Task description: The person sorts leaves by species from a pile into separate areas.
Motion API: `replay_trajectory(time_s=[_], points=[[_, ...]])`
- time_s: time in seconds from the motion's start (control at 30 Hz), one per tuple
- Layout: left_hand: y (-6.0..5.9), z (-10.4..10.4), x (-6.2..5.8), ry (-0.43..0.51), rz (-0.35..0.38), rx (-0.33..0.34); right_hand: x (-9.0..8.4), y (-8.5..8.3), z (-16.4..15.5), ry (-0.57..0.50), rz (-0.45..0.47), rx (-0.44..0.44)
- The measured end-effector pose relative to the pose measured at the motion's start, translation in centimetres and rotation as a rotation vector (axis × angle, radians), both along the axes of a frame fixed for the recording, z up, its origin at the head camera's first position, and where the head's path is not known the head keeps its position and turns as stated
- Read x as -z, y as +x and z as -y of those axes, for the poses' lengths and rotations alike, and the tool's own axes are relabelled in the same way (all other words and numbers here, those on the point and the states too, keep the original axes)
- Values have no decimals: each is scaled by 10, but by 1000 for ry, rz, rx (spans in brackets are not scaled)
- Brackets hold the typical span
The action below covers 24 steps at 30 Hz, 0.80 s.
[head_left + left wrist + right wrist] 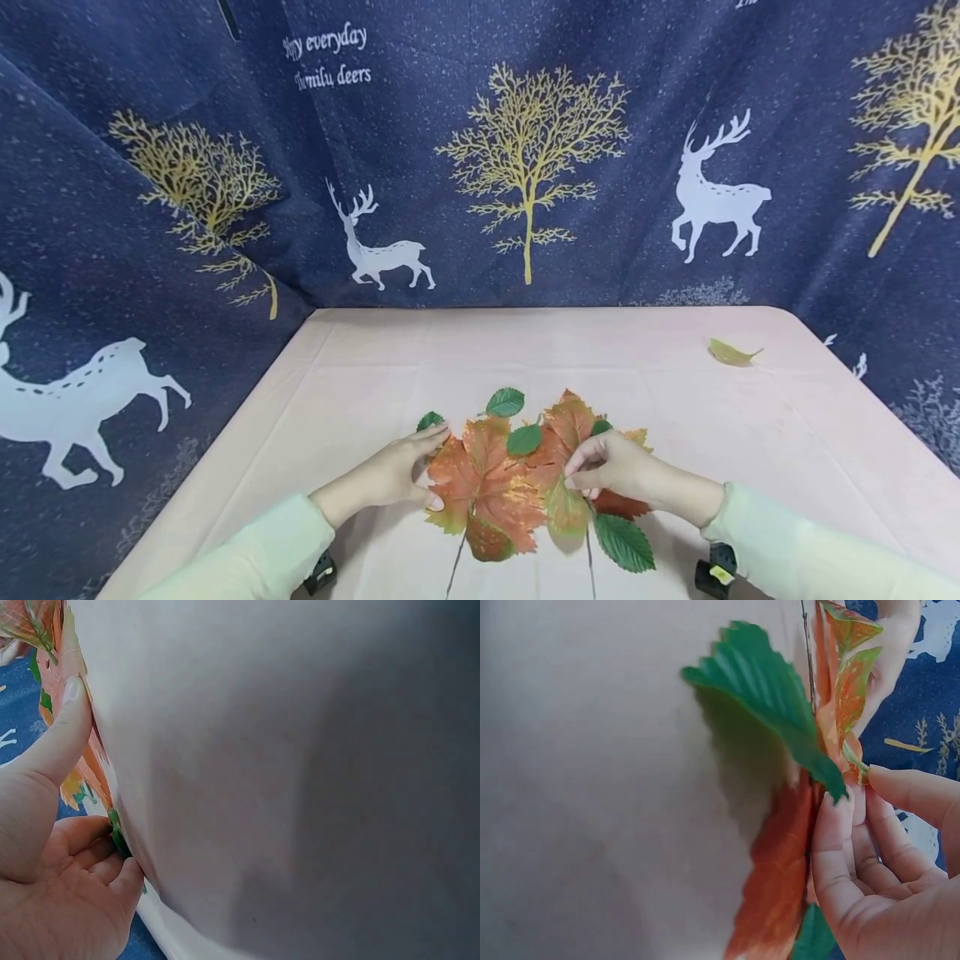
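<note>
A heap of artificial leaves lies on the pink tablecloth (375, 367) near its front edge. My left hand (437, 467) grips the left edge of a large orange maple leaf (483, 492), index finger at the top and thumb at the bottom. The left wrist view shows that hand (101, 780) with the thumb on the orange leaf's edge (79, 780). My right hand (573, 479) pinches the leaves in the middle of the heap with curled fingers. In the right wrist view it (855, 799) holds an orange leaf (780, 885) beside a raised green leaf (765, 690).
A second orange leaf (570, 425) and small green leaves (506, 402) top the heap; a bigger green leaf (624, 543) lies at its front right. A lone yellow-green leaf (729, 353) rests at the far right. Blue deer-print fabric (525, 167) walls the table. Black clamps (712, 571) sit at the front edge.
</note>
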<state>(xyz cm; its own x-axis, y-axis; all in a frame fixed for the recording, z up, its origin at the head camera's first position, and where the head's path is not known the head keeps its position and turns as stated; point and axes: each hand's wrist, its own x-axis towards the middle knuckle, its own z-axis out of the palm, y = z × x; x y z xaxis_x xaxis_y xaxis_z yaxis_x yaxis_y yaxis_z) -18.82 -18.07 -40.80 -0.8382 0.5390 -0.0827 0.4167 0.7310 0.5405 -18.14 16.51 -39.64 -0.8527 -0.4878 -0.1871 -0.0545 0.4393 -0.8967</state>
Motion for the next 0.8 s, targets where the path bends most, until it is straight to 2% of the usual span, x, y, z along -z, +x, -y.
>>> replay_trajectory(time_s=[0.47, 0.8], points=[[0, 1, 1, 12, -1, 9, -18, -14, -6, -30, -63, 28], [0, 0, 0, 5, -16, 19, -26, -24, -22, -30, -91, 87]])
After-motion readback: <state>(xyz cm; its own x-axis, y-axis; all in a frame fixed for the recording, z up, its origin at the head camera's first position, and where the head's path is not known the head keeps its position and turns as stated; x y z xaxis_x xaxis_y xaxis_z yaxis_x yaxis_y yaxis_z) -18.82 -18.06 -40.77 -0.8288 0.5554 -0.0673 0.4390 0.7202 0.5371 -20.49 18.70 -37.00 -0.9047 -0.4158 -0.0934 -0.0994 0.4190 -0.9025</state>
